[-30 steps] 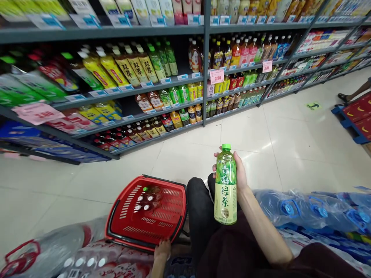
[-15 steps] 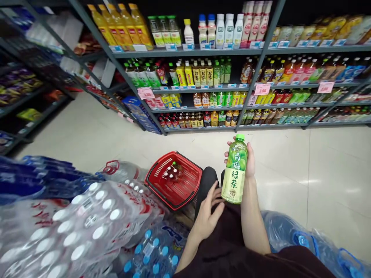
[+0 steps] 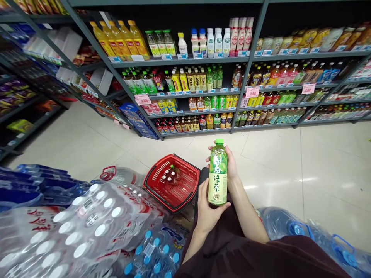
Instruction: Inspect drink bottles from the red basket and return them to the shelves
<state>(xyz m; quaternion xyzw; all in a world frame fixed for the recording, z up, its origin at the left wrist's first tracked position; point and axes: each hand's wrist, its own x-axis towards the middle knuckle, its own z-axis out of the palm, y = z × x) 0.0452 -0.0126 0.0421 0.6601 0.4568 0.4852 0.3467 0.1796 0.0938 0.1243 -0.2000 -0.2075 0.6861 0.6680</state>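
I hold a green tea bottle point(image 3: 218, 173) with a green cap upright in front of me. My right hand point(image 3: 231, 166) wraps its upper part from behind. My left hand point(image 3: 206, 208) cups the bottle's base, fingers curled round it. A red shopping basket point(image 3: 185, 193) stands on the floor just left of my knees, with several small dark bottles point(image 3: 171, 177) lying in it.
Shrink-wrapped packs of water bottles point(image 3: 95, 220) are piled at my left. Large blue water jugs point(image 3: 307, 231) lie at my right. Drink shelves point(image 3: 203, 92) line the far side of the pale tiled aisle point(image 3: 290, 162); another shelf row point(image 3: 26, 96) runs at the left.
My left hand left the basket rim, rose past my lap and now grips the bottle's base. The bottle has shifted slightly left. My view swung left from the first frame.
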